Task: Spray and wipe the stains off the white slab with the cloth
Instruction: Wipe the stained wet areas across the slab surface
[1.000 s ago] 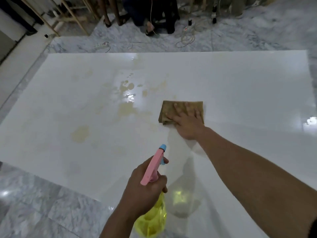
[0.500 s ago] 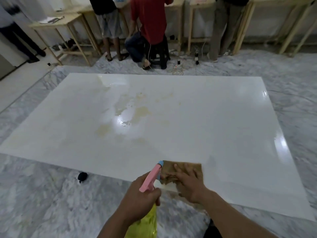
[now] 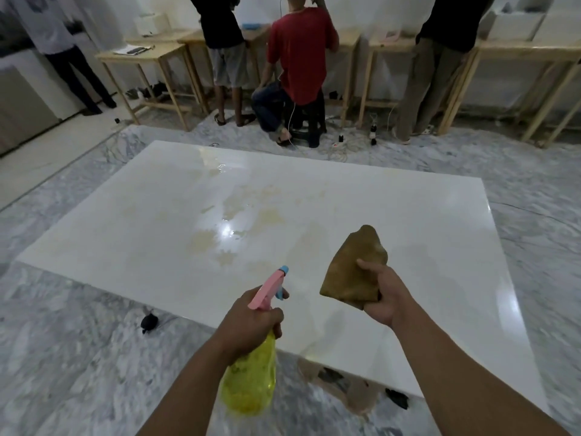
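Observation:
A large white slab (image 3: 393, 221) lies flat on the marble floor. Yellowish stains (image 3: 232, 228) and wet patches spread across its middle left. My left hand (image 3: 251, 322) grips a spray bottle (image 3: 251, 376) with a yellow body and a pink trigger head, its blue nozzle pointing toward the stains from over the slab's near edge. My right hand (image 3: 385, 294) holds a folded brown cloth (image 3: 353, 267) lifted in the air above the slab's near right part, clear of the surface.
Grey marble floor (image 3: 63, 357) surrounds the slab. A small black object (image 3: 149, 322) lies on the floor by the near left edge. Several people (image 3: 298, 67) stand or sit at wooden tables (image 3: 151, 64) beyond the far edge, with cables on the floor there.
My right hand has lifted the cloth off the slab and now holds it in the air. The view has pulled back and tilted up, so the slab lies farther away.

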